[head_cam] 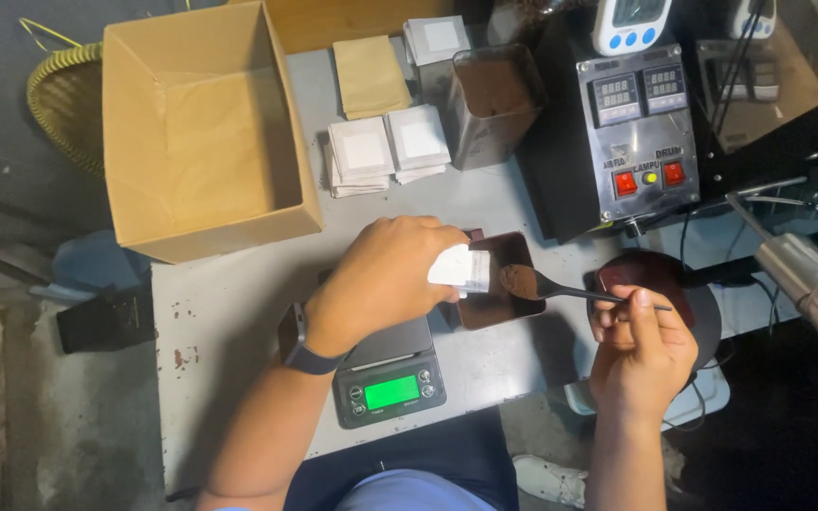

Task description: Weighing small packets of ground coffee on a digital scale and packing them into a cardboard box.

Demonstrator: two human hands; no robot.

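Powder heaps the bowl of the spoon [534, 282], which the right hand [638, 343] pinches by the far end of its thin handle, fingers closed on it, so the loaded bowl reaches out level toward the bag [461, 269]. That small white bag is clamped in the left hand [385, 279], fingers wrapped over its top and its mouth turned toward the spoon, held right at the edge of the dark tray [499, 305]. The tray sits under both, half full of the same brown powder, and I judge that placing is no accident: anything that slips off the spoon would land back in the tray rather than on the table [229, 312]. The scale [392, 374], its green screen lit, lies just under the left wrist, close at hand and turned to face the person. The steel tin [489, 104] of powder stands further back, open at the top, near the stacks of flat white packets [385, 147] and a tan one, all within reach of the left arm. The cardboard box [205, 123] stands open at the far left corner, beside the packets. A control box [636, 123] with red buttons and small displays fills the right rear, clear of the hands. A watch [297, 343] is on the left wrist.
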